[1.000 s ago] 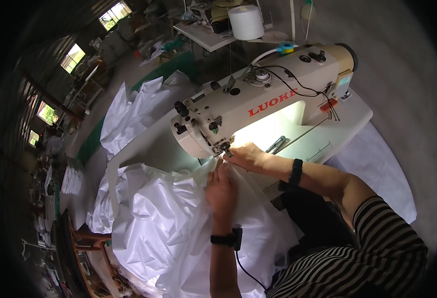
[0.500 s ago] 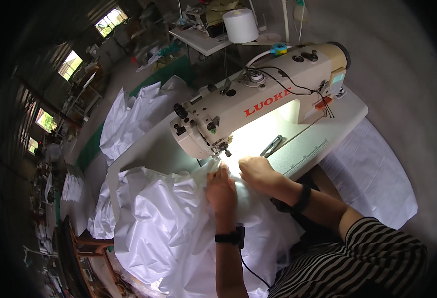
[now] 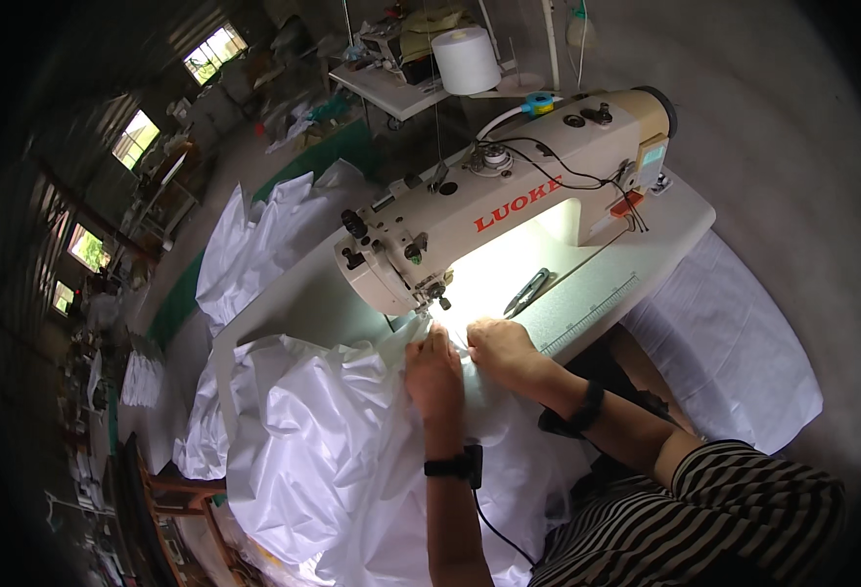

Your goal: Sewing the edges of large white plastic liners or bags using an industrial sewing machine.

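Head view: both hands [image 3: 434, 377] at white fabric [image 3: 303, 421], grips unclear, snips [image 3: 528, 292] nearby, sewing machine [image 3: 509, 176] close ahead.

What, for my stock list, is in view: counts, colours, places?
Machine: one, off-white, on the table
Table: one, pale, under the machine
Cloth: uncountable, white, on and around the table
Snips: one, grey-green, on the table
Thread cone: one, white, behind the machine
Side table: one, pale, top centre
Cables: uncountable, black, on the machine
Windows: four, bright, far left
Sheet: uncountable, green, beyond the cloth
Wooden frame: one, brown, lower left
Clutter: uncountable, dim left
Shirt: one, striped, lower right
Wristbands: two, black, one per arm
Left hand: one, on the cloth
Right hand: one, right of the left hand
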Tool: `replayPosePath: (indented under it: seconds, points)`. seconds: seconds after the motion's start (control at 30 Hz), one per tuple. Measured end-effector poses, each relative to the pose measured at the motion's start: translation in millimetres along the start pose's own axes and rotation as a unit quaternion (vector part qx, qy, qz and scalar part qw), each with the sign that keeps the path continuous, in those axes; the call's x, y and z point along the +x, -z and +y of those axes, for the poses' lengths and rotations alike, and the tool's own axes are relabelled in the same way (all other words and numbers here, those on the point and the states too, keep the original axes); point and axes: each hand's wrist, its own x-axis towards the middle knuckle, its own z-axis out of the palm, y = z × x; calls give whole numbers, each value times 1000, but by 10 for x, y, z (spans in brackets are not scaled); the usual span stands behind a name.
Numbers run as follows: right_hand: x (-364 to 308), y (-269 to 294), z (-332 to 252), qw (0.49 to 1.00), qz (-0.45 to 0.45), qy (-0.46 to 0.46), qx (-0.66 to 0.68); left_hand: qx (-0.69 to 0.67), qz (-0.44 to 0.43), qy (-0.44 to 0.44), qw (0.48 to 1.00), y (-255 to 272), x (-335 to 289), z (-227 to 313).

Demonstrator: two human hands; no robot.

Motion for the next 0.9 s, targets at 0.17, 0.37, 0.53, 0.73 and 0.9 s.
replayPosePath:
  seconds: [0.17, 0.37, 0.53, 0.73, 0.9]
  points:
    - [-16, 64, 108, 981, -15, -5, 192, -4, -10, 15, 1000, -10, 6, -5]
    - [-87, -41, 26, 991, 2, 24, 135, -22, 6, 0, 1000, -18, 9, -9]
    - [-87, -82, -41, 994, 39, 89, 39, 7, 17, -20, 1000, -12, 20, 7]
    - [28, -49, 37, 996, 47, 65, 39, 15, 9, 13, 1000, -9, 25, 44]
    - [103, -129, -70, 996, 82, 26, -10, 10, -25, 26, 999, -9, 1, 39]
